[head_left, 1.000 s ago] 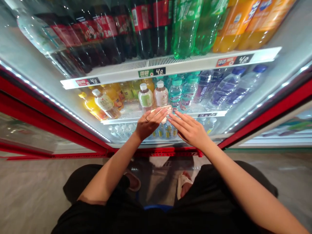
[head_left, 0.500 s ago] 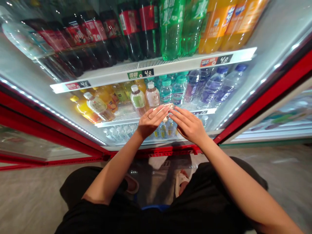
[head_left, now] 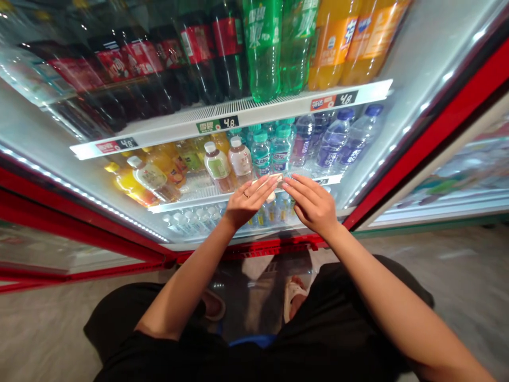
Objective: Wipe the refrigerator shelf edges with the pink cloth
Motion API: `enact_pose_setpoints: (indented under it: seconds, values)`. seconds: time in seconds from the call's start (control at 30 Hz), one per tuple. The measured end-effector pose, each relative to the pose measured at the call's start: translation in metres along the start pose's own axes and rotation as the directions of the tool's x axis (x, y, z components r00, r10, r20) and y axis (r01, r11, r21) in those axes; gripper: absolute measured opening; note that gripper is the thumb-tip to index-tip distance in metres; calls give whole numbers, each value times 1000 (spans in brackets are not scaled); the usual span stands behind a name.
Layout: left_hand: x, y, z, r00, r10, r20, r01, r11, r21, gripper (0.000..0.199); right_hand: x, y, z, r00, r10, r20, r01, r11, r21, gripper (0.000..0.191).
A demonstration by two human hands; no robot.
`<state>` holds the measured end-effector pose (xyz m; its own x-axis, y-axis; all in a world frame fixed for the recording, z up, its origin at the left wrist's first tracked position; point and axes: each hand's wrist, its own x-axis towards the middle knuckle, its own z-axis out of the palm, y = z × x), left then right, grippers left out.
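Left hand (head_left: 248, 201) grasps white cloth (head_left: 271, 197), fingers extended over it. Right hand (head_left: 316, 206) just beside, fingers extended; can't tell if gripping. Cloth's in front of middle shelf (head_left: 199, 197), near teal-capped bottles (head_left: 261, 155).

- White cloth (head_left: 271, 198): soft-looking, bunched and creased, with pale folds showing above and below the fingers of the left hand (head_left: 249, 200).
- It lies beneath those fingers, near the middle shelf's front rail (head_left: 191, 202); its covered part is hidden, so contact with the rail cannot be told.
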<state>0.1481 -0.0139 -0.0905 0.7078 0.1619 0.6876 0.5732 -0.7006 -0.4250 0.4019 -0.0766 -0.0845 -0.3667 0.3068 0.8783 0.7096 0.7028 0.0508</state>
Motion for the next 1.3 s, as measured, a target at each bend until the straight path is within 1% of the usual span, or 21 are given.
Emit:
enact_pose_setpoints:
  seconds: [0.07, 0.13, 0.2, 0.23, 0.27, 0.37, 0.43, 0.47, 0.53, 0.6, 0.7, 0.77, 0.83, 0.9, 0.97, 1.03, 1.07, 1.13, 1.2, 1.23, 1.3]
  values:
    - [-4, 0, -1, 999, -27, -31, 27, 1000, 9, 73, -2, 2, -3, 1000, 15, -12, -15, 1000, -15, 67]
    - [-4, 0, -3, 988, -119, -101, 123, 992, 35, 76, -4, 4, -6, 1000, 6, -27, -7, 1000, -29, 70]
    - [2, 2, -4, 965, -200, -169, 212, 976, 53, 78, -7, 6, -9, 1000, -2, -28, 0, 999, -42, 72]
    - [7, 3, -3, 959, -213, -189, 227, 972, 56, 78, -8, 7, -10, 1000, 0, -24, -2, 999, -48, 73]
    - [13, 5, -2, 961, -204, -187, 216, 975, 49, 78, -10, 8, -11, 1000, 6, -18, -7, 999, -54, 73]
    - [25, 9, 4, 988, -88, -124, 90, 996, 9, 75, -18, 11, -14, 999, 37, 4, -37, 997, -65, 73]
    - [25, 13, 8, 997, -28, -66, 27, 1000, -16, 72, -23, 12, -16, 998, 55, 17, -53, 996, -68, 73]
    - [22, 15, 9, 999, -21, -44, 20, 999, -29, 71, -25, 13, -17, 998, 58, 21, -57, 996, -70, 73]
    - [15, 19, 12, 998, -59, -27, 58, 997, -49, 71, -30, 13, -20, 998, 62, 20, -60, 995, -77, 74]
    - [10, 23, 14, 989, -140, -44, 137, 989, -51, 74, -33, 13, -24, 998, 61, 14, -60, 994, -87, 74]
    - [17, 27, 17, 975, -209, -73, 208, 978, -22, 76, -37, 14, -29, 998, 69, 4, -69, 992, -106, 76]
    - [30, 31, 19, 979, -200, -41, 199, 980, -32, 76, -38, 15, -31, 996, 89, -4, -89, 988, -123, 76]
    - [45, 35, 22, 986, -164, 10, 164, 984, -72, 76, -39, 18, -33, 993, 120, -13, -121, 983, -140, 74]
    - [53, 38, 24, 994, -111, 24, 113, 989, -99, 75, -40, 20, -34, 989, 148, -30, -151, 977, -148, 71]
    - [54, 39, 24, 998, -55, 21, 57, 992, -108, 73, -39, 21, -35, 985, 162, -57, -169, 975, -147, 68]
    - [49, 39, 23, 999, -34, 19, 36, 994, -105, 73, -37, 22, -36, 985, 157, -77, -167, 974, -151, 67]
    - [46, 38, 22, 999, -51, 17, 52, 994, -99, 74, -37, 21, -37, 985, 151, -82, -163, 974, -156, 67]
    - [45, 36, 20, 992, -126, 3, 126, 988, -88, 77, -35, 21, -39, 985, 142, -94, -156, 974, -165, 68]
    - [53, 36, 19, 979, -201, -26, 199, 977, -78, 78, -34, 21, -40, 983, 141, -117, -159, 973, -168, 67]
    - [59, 36, 20, 975, -218, -39, 215, 974, -74, 78, -34, 22, -40, 981, 141, -131, -162, 972, -168, 67]
    - [74, 38, 23, 982, -183, -52, 180, 982, -61, 77, -34, 24, -40, 977, 141, -157, -168, 970, -173, 65]
